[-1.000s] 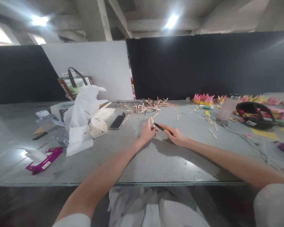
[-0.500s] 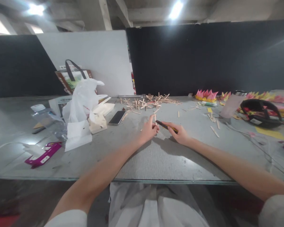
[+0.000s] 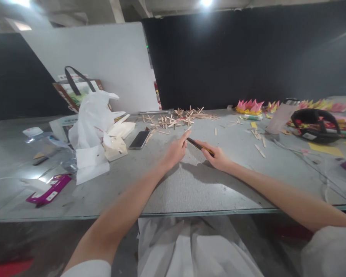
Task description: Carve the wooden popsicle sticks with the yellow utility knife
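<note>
My right hand (image 3: 215, 155) is closed around a black and yellow utility knife (image 3: 201, 146), which points left toward my other hand. My left hand (image 3: 175, 151) has its index finger stretched forward and the other fingers curled in, close to the knife's tip. The wooden stick it grips is mostly hidden by the fingers now. Just past the fingertips, a heap of small wooden sticks (image 3: 187, 118), many joined in crosses and stars, spreads over the back of the grey table (image 3: 187, 192).
On the left are a phone (image 3: 139, 139), a white plastic bag (image 3: 90, 119), a clear bottle (image 3: 50, 146) and a purple power strip (image 3: 49, 190). To the right, loose sticks (image 3: 259, 151), a tumbler (image 3: 281, 117), a black headband-like item (image 3: 315, 125) and pink paper flowers (image 3: 249, 106) lie about.
The stick upright in my left fingers earlier is now mostly out of sight. My left index finger reaches further forward. The whole view has shifted slightly; the knife stays in my right hand.
</note>
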Motion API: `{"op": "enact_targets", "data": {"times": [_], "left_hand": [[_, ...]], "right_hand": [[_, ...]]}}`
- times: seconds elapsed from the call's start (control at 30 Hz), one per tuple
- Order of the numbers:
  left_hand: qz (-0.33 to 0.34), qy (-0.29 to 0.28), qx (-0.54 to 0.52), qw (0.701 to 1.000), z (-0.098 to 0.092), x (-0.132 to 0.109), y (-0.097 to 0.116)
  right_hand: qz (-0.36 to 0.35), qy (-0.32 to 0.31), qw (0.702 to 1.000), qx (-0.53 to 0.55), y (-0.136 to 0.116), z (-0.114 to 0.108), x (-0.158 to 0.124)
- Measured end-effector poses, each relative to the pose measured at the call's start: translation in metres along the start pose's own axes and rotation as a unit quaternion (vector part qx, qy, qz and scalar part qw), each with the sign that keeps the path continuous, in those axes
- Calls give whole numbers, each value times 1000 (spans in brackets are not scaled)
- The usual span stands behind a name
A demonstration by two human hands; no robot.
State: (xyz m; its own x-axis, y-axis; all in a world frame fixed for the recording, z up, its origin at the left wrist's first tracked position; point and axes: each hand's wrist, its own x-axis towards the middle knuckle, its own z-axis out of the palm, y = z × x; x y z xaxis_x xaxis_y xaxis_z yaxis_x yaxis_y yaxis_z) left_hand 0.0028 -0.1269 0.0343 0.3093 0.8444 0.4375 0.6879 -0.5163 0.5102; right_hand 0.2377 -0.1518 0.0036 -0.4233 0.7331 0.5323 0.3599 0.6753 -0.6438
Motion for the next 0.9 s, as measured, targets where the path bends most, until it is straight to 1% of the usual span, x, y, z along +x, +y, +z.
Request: {"op": "enact_targets", "data": {"times": [0.13, 0.33, 0.5, 0.6, 0.73, 0.8, 0.83, 0.87, 0.9], "left_hand": [[26, -35, 41, 998, -6, 2, -6], [57, -51, 70, 995, -9, 4, -11], [98, -37, 126, 986, -14, 8, -11], [111, -26, 159, 981, -15, 10, -8], [113, -18, 184, 976, -18, 13, -11], [114, -19, 182, 976, -20, 15, -20], [107, -12, 163, 981, -21, 16, -26], [87, 3, 130, 988, -22, 16, -32], [44, 34, 88, 995, -21, 16, -37]], "right_hand": [[3, 7, 1000, -3, -1, 0, 1], [2, 6, 1000, -4, -2, -1, 2], [-3, 16, 1000, -2, -4, -5, 8], [12, 7, 1000, -9, -9, -9, 13], [28, -9, 1000, -9, -14, -15, 15], [14, -39, 999, -6, -14, -17, 13], [6, -55, 998, -5, -14, -18, 12], [2, -64, 998, -5, -14, -18, 10], [3, -63, 998, -6, -13, -17, 8]]}}
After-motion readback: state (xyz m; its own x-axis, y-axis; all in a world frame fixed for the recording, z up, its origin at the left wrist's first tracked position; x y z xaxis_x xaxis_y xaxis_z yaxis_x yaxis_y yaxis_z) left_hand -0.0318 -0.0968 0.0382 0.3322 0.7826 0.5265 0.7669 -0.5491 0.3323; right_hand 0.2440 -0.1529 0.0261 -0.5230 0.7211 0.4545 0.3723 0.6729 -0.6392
